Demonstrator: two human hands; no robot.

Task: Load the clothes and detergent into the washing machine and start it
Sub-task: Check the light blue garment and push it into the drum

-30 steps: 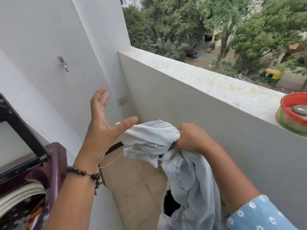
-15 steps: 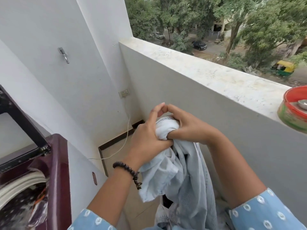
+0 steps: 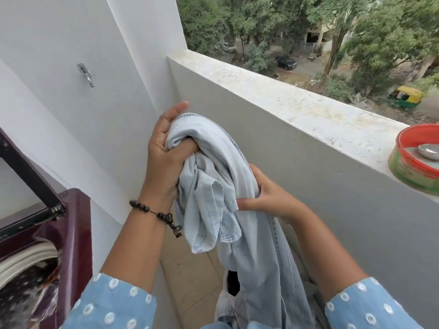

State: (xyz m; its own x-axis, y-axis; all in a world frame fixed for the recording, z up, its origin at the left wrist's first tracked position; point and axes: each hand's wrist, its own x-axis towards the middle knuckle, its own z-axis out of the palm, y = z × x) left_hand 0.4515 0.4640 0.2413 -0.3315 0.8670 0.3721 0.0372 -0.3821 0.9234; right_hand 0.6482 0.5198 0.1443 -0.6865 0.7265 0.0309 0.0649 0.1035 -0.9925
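Maroon top-load washing machine (image 3: 73, 233) at lower left, lid up, dark patterned clothes (image 3: 26, 288) in its drum. Left hand (image 3: 164, 157) and right hand (image 3: 266, 198) both grip crumpled pale-blue woven garment (image 3: 213, 198), held above the floor beside the washer. Round red-rimmed tin (image 3: 415, 162) on ledge holds a metal spoon (image 3: 428, 150).

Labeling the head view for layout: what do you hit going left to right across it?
Washing machine → wall hook → left hand gripping the pale blue garment → right hand gripping the same garment → red-rimmed tin on the parapet ledge.
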